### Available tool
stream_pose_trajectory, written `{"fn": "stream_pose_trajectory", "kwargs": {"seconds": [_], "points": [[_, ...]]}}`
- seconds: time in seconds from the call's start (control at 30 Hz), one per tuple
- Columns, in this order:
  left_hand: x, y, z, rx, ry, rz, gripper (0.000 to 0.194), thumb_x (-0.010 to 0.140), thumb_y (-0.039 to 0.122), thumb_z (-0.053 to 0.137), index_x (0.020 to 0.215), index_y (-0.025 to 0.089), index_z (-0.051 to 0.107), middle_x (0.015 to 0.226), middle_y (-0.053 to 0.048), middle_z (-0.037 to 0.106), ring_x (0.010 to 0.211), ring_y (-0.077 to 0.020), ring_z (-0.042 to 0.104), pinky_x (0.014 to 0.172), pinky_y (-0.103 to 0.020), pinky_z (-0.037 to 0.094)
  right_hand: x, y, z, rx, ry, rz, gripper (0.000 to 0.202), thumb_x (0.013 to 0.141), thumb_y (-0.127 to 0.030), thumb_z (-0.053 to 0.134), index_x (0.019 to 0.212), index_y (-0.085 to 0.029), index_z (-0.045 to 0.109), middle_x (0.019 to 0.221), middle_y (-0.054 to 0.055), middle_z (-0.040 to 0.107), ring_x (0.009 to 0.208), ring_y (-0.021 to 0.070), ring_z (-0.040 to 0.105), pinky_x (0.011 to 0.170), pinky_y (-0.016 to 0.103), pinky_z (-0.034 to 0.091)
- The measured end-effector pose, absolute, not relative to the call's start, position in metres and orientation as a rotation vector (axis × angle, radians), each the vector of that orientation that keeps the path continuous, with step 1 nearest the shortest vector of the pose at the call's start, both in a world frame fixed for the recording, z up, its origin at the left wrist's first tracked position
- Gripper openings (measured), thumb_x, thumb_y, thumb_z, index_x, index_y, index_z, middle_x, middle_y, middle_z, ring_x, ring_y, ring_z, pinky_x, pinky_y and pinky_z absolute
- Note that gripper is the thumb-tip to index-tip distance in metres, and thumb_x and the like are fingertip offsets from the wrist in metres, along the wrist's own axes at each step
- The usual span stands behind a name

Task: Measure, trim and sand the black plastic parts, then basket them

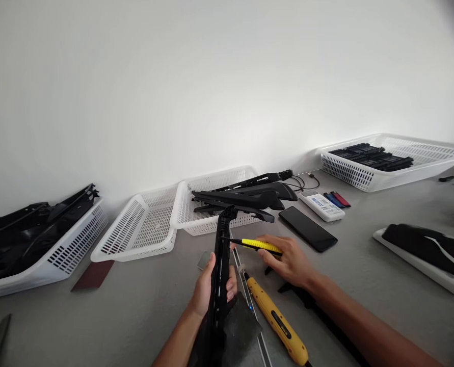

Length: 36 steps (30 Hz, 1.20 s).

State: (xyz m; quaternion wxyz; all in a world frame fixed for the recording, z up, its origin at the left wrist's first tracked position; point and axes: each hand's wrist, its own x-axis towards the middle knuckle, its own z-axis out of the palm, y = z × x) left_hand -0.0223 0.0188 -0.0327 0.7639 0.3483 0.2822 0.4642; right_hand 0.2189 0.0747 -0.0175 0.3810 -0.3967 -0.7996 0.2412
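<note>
My left hand (204, 288) is wrapped round a long, narrow black plastic part (222, 260), held upright and tilted slightly over the table. The part's lower end runs out of view at the bottom. My right hand (290, 260) grips a slim yellow-handled tool (255, 244) with a thin dark tip. That tip touches or nearly touches the upper section of the part; I cannot tell which. Just below lies a yellow soldering iron (276, 318), beside a metal strip (263, 346). Under my right forearm is another black plastic part (311, 300).
A white basket (181, 216) holds several black parts. An unfilled basket (135, 250) and a heaped one (77, 250) stand left; another basket (358, 178) sits back right. A phone (306, 228), white device (322, 205), lighters (337, 199), brown sheet (92, 275) and white-edged black object (425, 255) lie around.
</note>
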Motion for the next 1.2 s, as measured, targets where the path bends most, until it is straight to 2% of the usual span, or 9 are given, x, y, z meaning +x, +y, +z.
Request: {"fn": "stream_pose_trajectory", "kwargs": {"seconds": [0.23, 0.33, 0.47, 0.63, 0.83, 1.2], "points": [[-0.021, 0.012, -0.023, 0.787, 0.570, 0.898, 0.069, 0.091, 0.065, 0.064, 0.141, 0.018, 0.059, 0.070, 0.005, 0.043, 0.051, -0.0082, 0.035, 0.045, -0.019, 0.022, 0.227, 0.078, -0.005, -0.991, -2.051, 0.615, 0.026, 0.101, -0.034, 0.055, 0.107, -0.021, 0.077, 0.096, 0.004, 0.079, 0.078, 0.0197, 0.070, 0.071, 0.029, 0.049], [-0.022, 0.011, -0.020, 0.791, 0.565, 0.853, 0.062, 0.086, 0.062, 0.070, 0.127, 0.016, 0.065, 0.072, 0.005, 0.039, 0.052, -0.0077, 0.032, 0.044, -0.019, 0.018, 0.228, 0.078, -0.003, -0.944, -2.099, 0.669, 0.027, 0.101, -0.033, 0.054, 0.104, -0.020, 0.077, 0.091, 0.004, 0.078, 0.072, 0.0180, 0.067, 0.069, 0.029, 0.048], [-0.022, 0.011, -0.020, 0.808, 0.567, 0.862, 0.056, 0.086, 0.060, 0.070, 0.122, 0.017, 0.065, 0.073, 0.005, 0.039, 0.053, -0.0080, 0.032, 0.044, -0.019, 0.019, 0.226, 0.076, -0.002, -0.970, -2.068, 0.636, 0.026, 0.101, -0.033, 0.054, 0.103, -0.021, 0.077, 0.088, 0.003, 0.077, 0.073, 0.0180, 0.066, 0.069, 0.029, 0.046], [-0.022, 0.010, -0.021, 0.819, 0.584, 0.861, 0.048, 0.084, 0.059, 0.072, 0.104, 0.016, 0.065, 0.072, 0.005, 0.038, 0.053, -0.0073, 0.032, 0.043, -0.019, 0.020, 0.224, 0.074, 0.000, -0.906, -2.117, 0.704, 0.027, 0.102, -0.034, 0.054, 0.106, -0.021, 0.078, 0.087, 0.002, 0.076, 0.070, 0.0168, 0.065, 0.067, 0.028, 0.046], [-0.021, 0.009, -0.018, 0.838, 0.594, 0.868, 0.063, 0.083, 0.055, 0.071, 0.133, 0.018, 0.059, 0.074, 0.005, 0.040, 0.053, -0.0083, 0.032, 0.045, -0.018, 0.022, 0.226, 0.074, 0.002, -0.931, -2.084, 0.702, 0.029, 0.102, -0.036, 0.055, 0.107, -0.020, 0.079, 0.095, 0.005, 0.079, 0.077, 0.0186, 0.068, 0.072, 0.029, 0.050], [-0.022, 0.009, -0.022, 0.826, 0.571, 0.877, 0.061, 0.083, 0.051, 0.071, 0.134, 0.018, 0.060, 0.073, 0.005, 0.040, 0.052, -0.0078, 0.032, 0.043, -0.017, 0.023, 0.221, 0.074, -0.004, -0.974, -2.076, 0.684, 0.029, 0.103, -0.038, 0.053, 0.106, -0.021, 0.077, 0.092, 0.004, 0.077, 0.075, 0.0191, 0.067, 0.071, 0.029, 0.047]]}}
